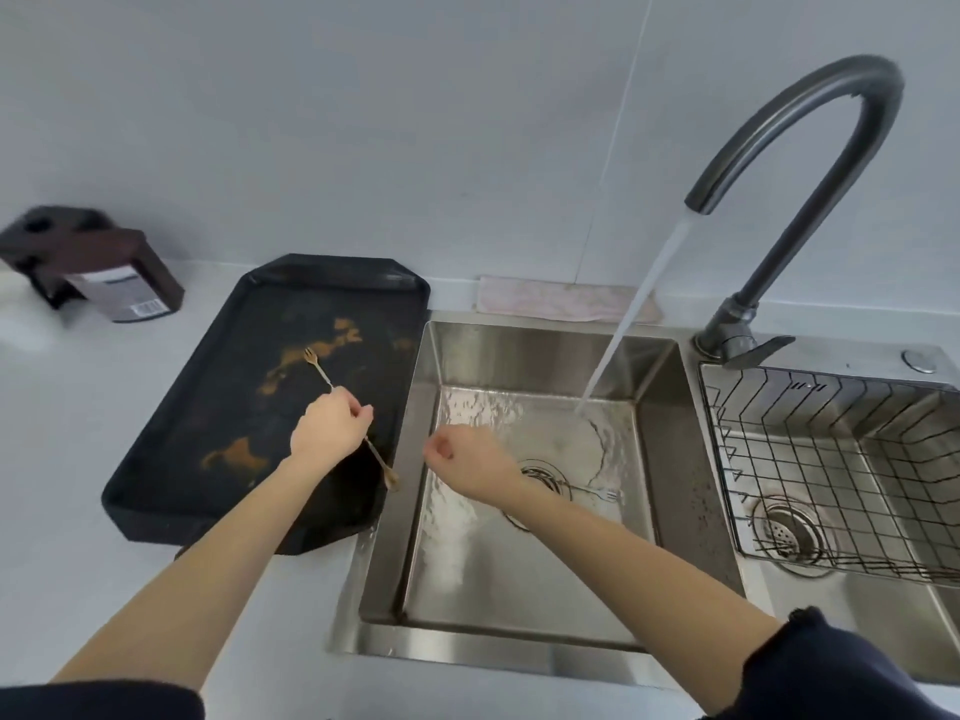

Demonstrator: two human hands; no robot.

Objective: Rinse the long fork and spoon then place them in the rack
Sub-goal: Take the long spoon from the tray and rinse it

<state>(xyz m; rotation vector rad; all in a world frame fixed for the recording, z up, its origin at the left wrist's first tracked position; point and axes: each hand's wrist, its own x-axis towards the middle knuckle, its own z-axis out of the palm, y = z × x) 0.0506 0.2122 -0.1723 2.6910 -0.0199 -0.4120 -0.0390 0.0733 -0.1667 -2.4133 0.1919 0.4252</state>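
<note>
Fork (pixel 318 367) pinched in left grip (pixel 328 424) over tray (pixel 156 475); right grip (pixel 467 467) empty.

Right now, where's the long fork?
Head view, left of centre: the left hand holds the long fork over the black tray, tines pointing toward the wall, left of the sink basin and away from the running water.

I see a stained black tray (pixel 218 423) on the tabletop (pixel 67 459) — faucet (pixel 810 148) running — pink cloth (pixel 550 298) behind the sink (pixel 660 459).
</note>
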